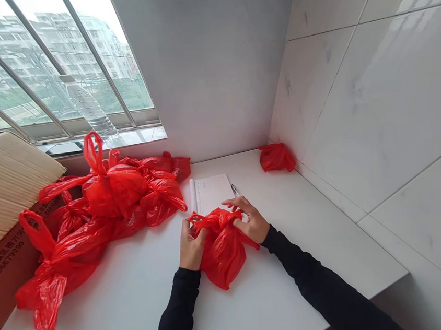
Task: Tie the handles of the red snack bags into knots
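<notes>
A crumpled red plastic bag (224, 254) lies on the white table between my two hands. At its upper left, my left hand (191, 244) pinches the edge of the bag with thumb and fingers. My right hand (251, 219) grips the bag's top right part, its thumb pressed into the plastic and its index finger reaching forward. What the bag contains, if anything, is hidden. Just behind it lies an open notebook (210, 191), partly covered by the bag, with a pen (234, 189) along its right edge.
A heap of knotted red plastic bags (116, 191) fills the table's left side, beside an open cardboard box (6, 261). Another red bag (277, 157) sits in the back right corner. On the barred window's sill stands a water bottle (90, 108). A tiled wall (387, 100) borders the right.
</notes>
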Action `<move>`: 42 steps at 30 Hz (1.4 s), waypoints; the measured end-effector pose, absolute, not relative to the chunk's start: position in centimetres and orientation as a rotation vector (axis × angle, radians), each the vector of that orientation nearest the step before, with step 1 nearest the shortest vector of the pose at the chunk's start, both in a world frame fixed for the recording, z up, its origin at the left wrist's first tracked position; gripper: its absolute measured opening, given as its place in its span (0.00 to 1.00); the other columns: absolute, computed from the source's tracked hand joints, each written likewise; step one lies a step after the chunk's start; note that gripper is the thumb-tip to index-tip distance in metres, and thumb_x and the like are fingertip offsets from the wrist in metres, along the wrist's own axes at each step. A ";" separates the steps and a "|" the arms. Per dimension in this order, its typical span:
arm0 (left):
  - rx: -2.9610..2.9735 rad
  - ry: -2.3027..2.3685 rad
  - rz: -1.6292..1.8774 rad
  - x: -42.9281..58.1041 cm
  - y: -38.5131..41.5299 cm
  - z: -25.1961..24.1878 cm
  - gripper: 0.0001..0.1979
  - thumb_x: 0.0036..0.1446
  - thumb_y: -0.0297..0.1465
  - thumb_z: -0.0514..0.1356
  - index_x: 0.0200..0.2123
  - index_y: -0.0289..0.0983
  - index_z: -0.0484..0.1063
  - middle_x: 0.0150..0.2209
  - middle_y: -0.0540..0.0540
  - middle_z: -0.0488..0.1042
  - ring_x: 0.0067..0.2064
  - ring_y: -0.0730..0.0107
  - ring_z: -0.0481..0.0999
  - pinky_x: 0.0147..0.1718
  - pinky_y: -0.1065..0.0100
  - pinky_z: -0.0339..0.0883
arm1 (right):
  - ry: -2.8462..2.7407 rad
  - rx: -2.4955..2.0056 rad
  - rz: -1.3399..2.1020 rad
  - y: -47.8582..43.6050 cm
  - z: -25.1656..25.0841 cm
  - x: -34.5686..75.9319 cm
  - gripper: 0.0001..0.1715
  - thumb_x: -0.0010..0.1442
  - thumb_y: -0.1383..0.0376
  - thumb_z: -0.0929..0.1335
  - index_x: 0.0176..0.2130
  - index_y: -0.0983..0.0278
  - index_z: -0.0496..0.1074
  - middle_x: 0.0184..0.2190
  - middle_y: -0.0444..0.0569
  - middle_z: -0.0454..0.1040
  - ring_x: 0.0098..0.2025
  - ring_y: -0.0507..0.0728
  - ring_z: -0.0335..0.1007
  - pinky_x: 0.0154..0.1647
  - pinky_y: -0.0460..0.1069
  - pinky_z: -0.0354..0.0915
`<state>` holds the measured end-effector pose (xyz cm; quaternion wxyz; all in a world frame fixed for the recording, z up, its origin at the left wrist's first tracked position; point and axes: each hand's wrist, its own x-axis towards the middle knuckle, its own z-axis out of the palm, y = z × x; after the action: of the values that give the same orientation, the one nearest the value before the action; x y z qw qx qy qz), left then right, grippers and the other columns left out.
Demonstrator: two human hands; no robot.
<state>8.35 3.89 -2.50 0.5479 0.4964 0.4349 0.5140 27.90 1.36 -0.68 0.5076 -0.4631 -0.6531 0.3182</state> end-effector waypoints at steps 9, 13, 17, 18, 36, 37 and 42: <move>1.567 1.210 1.450 8.8 1.5 -1.0 0.17 0.54 0.33 0.65 0.47 0.41 0.68 0.60 0.41 0.64 0.65 0.53 0.61 0.60 0.52 0.60 | -1.437 -1.324 0.717 1.5 -1.6 27.5 0.14 0.60 0.67 0.64 0.45 0.60 0.73 0.28 0.42 0.74 0.29 0.54 0.69 0.34 0.48 0.66; 2.079 1.221 1.317 9.7 0.9 -1.0 0.09 0.54 0.33 0.66 0.39 0.42 0.73 0.57 0.43 0.68 0.61 0.52 0.64 0.59 0.48 0.60 | -1.405 -1.319 0.690 1.5 -1.8 27.7 0.27 0.60 0.69 0.61 0.58 0.57 0.69 0.34 0.42 0.77 0.32 0.54 0.71 0.42 0.49 0.68; 2.155 1.237 1.348 9.5 1.7 -1.6 0.00 0.58 0.31 0.63 0.34 0.42 0.75 0.53 0.44 0.73 0.57 0.54 0.68 0.56 0.51 0.64 | -1.333 -1.275 0.745 2.0 -2.0 28.0 0.23 0.60 0.68 0.60 0.48 0.57 0.77 0.46 0.44 0.79 0.47 0.56 0.75 0.54 0.51 0.67; 2.126 1.259 1.382 9.2 2.0 -1.7 0.01 0.58 0.30 0.63 0.34 0.42 0.75 0.51 0.44 0.74 0.56 0.55 0.68 0.55 0.52 0.65 | -1.295 -1.285 0.752 2.3 -2.1 28.1 0.21 0.60 0.67 0.60 0.45 0.58 0.78 0.45 0.45 0.80 0.47 0.57 0.75 0.53 0.51 0.67; 2.007 1.257 1.420 8.2 2.1 -1.5 0.06 0.57 0.34 0.62 0.38 0.42 0.78 0.45 0.45 0.78 0.51 0.57 0.73 0.50 0.59 0.68 | -1.412 -1.294 0.612 1.6 -1.2 28.1 0.09 0.59 0.59 0.68 0.38 0.59 0.77 0.36 0.46 0.77 0.42 0.58 0.72 0.48 0.52 0.67; 1.963 1.305 1.464 7.9 2.5 -1.8 0.06 0.59 0.34 0.61 0.36 0.41 0.78 0.42 0.45 0.78 0.48 0.59 0.74 0.49 0.59 0.68 | -1.364 -1.310 0.622 1.8 -1.4 28.3 0.11 0.62 0.57 0.67 0.36 0.60 0.75 0.32 0.45 0.75 0.36 0.57 0.71 0.43 0.51 0.67; 1.689 1.591 1.692 5.9 4.1 -3.2 0.10 0.63 0.34 0.55 0.39 0.37 0.74 0.35 0.46 0.75 0.37 0.63 0.74 0.39 0.63 0.69 | -1.137 -1.391 0.595 2.9 -2.1 29.8 0.20 0.67 0.56 0.58 0.29 0.61 0.68 0.25 0.44 0.68 0.28 0.55 0.63 0.30 0.48 0.62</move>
<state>5.87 4.09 -3.21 0.1343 0.5828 0.5490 0.5839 29.76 2.86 -2.11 0.5849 -0.5961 -0.4873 0.2552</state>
